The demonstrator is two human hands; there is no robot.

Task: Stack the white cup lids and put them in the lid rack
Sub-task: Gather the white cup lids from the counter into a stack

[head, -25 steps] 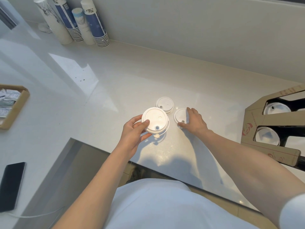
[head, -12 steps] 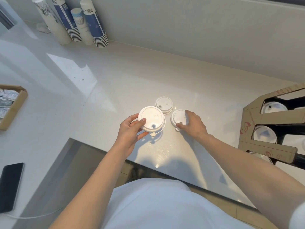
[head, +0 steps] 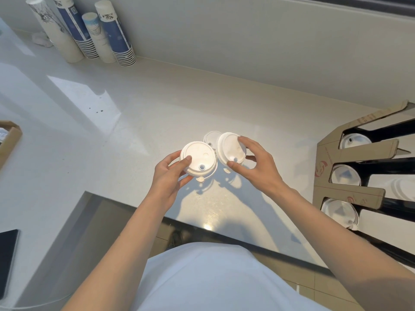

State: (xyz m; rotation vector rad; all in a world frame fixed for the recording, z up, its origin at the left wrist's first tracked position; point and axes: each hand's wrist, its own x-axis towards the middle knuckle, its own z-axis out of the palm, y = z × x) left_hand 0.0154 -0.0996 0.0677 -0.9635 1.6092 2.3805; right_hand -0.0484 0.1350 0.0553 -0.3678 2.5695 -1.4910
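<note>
Holding one white lid each: left hand [head: 170, 176] fingers [head: 187, 158] clamped on the lid stack [head: 198, 158], right hand [head: 258, 163] fingers pinching a tilted lid [head: 231, 148] just right of it, both off the counter [head: 157, 113]. Third lid [head: 210, 136] lies flat on the counter beyond the fingers. Lid rack [head: 350, 153] well right of the right hand.

Risks: tilted lid meeting the stack rim-on could jam crooked or slip, since the pinch is light and at the edge; dangling sip tabs may snag.

Hard to tell: how many lids the left stack holds. Rack cut off at the frame edge.
</note>
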